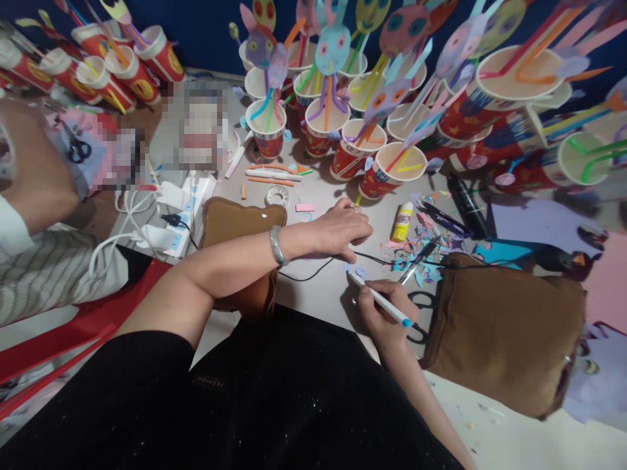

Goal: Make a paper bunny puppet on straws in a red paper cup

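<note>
My right hand (385, 310) grips a white marker (386, 307) with a blue end, its tip pointing up and left. By that tip lie small purple paper pieces (360, 271) on the table. My left hand (340, 228) rests on the tabletop with its thumb apart from its bent fingers, and I see nothing in it. Its fingertips are near the base of the closest paper cup (394, 171), which is red with straws in it. Black scissors (420, 300) lie just right of my right hand, partly hidden by it. A black cable (313, 274) runs between my hands.
Paper cups with straws and paper animal faces (333, 49) crowd the back. A glue stick (402, 222), paper scraps (431, 251) and a tape roll (277, 196) lie around. Brown cushions (509, 333) flank me. At left are a power strip (189, 215) and another person's arm (36, 170).
</note>
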### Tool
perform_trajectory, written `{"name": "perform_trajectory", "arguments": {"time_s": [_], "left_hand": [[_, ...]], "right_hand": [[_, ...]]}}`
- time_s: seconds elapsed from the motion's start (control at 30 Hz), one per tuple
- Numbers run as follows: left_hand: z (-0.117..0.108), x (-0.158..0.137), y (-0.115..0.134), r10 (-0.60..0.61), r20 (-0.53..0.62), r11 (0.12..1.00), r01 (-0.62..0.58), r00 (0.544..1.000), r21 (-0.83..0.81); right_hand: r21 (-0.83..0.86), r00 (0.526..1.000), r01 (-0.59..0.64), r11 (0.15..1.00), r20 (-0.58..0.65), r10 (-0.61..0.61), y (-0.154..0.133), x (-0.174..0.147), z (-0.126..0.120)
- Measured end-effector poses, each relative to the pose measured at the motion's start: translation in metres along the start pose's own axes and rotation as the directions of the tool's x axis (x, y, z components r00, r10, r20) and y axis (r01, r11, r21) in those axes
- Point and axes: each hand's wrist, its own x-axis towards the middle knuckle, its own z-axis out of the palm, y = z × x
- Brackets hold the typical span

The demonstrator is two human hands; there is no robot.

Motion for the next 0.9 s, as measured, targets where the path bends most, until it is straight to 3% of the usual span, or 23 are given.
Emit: {"name": "perform_trajectory", "arguments": {"time_s": [0.47,0.7,0.9], "left_hand": [[-0.0057,-0.007,-0.0003,-0.019,0.076,0.996,0.026,0.997,-0.086],[-0.0055,-0.0067,0.0008,-0.035,0.072,0.996,0.041,0.997,-0.084],[-0.0076,-0.0069,0.0031,-0.043,0.082,0.996,0.049,0.996,-0.074]], "right_hand": [[-0.005,1.0,0.026,1.0,-0.016,-0.026,-0.0025,0.0019,0.0001],[0.031,0.994,0.109,0.994,-0.035,-0.108,0.0,-0.0006,-0.002],[0.042,0.997,0.083,0.996,-0.01,-0.083,0.0,-0.0009,0.0001]]}}
